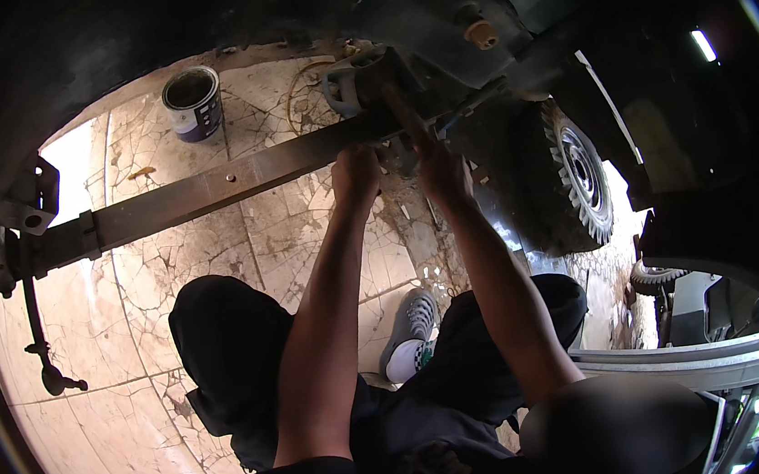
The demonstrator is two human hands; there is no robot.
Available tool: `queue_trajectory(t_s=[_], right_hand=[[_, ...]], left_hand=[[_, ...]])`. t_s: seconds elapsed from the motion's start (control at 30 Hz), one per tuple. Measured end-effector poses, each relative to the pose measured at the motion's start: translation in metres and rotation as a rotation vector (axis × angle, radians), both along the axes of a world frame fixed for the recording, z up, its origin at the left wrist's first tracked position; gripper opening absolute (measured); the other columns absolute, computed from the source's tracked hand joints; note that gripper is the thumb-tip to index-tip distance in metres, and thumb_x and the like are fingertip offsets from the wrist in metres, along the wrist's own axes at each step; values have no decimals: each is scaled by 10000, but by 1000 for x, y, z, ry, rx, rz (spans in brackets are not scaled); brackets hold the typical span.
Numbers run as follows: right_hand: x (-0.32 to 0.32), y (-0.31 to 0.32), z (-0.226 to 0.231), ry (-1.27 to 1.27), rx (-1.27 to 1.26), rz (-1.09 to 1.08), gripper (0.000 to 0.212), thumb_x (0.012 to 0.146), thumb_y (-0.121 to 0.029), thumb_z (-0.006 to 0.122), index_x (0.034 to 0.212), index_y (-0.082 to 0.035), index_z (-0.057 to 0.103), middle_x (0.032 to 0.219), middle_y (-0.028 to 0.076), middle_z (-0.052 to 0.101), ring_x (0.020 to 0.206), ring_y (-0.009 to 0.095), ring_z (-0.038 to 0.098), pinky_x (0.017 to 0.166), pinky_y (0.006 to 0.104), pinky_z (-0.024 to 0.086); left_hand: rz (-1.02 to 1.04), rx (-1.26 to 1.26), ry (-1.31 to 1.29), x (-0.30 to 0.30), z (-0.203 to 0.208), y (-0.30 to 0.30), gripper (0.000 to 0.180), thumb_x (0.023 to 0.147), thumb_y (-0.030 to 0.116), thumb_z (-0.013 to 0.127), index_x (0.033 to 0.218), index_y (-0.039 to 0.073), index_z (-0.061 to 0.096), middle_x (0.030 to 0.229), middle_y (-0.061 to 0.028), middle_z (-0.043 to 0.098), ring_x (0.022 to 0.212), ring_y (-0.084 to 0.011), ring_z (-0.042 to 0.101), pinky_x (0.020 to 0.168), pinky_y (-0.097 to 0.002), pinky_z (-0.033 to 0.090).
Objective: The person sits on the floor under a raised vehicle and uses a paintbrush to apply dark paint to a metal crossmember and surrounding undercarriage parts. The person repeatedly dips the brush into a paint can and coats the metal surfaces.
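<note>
Both my arms reach forward beneath the dark underside of a vehicle. My right hand (444,174) is closed round the lower end of a brown, wooden-looking tool handle (404,111). Its upper end meets dark parts in shadow, so the tool's head cannot be made out. Just left of it, my left hand (356,180) is a closed fist at the near edge of a long metal beam (211,191). What that fist holds, if anything, is hidden. Beyond the hands, a pale bluish metal part (342,90) sits by the beam's shaded right end.
An open can (193,107) stands on cracked floor tiles (189,246) behind the beam. A rod with a jointed end (41,347) hangs at the beam's left end. A rusty bolt (480,35) juts from the underside above. A knobbly tyre (579,172) stands at right.
</note>
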State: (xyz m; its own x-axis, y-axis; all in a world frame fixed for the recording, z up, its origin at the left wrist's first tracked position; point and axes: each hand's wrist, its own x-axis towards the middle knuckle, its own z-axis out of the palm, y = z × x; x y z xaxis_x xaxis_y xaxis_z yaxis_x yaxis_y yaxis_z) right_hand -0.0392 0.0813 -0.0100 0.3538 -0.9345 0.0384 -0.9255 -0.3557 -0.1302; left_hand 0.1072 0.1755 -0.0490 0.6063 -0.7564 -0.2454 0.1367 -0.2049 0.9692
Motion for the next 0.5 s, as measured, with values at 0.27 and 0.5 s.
queue_trajectory(t_s=[0.27,0.5], right_hand=[[-24,-14,-10,35,-11,-35,519,1026,-525,506,1253,-77,636,1094,294,710,1063,487,680,904,592,549],[42,-43,27,61,-31,81,524,1034,-483,513,1214,-12,658,1041,289,717,1045,484,680,879,579,549]], left_hand=[[5,54,146,4,14,7,357,906,273,476,921,50,755,921,-250,737,856,-404,735,818,-488,555],[-79,31,-5,-3,-5,5,343,925,288,488,951,87,765,1077,-272,715,1088,-474,657,951,-521,499]])
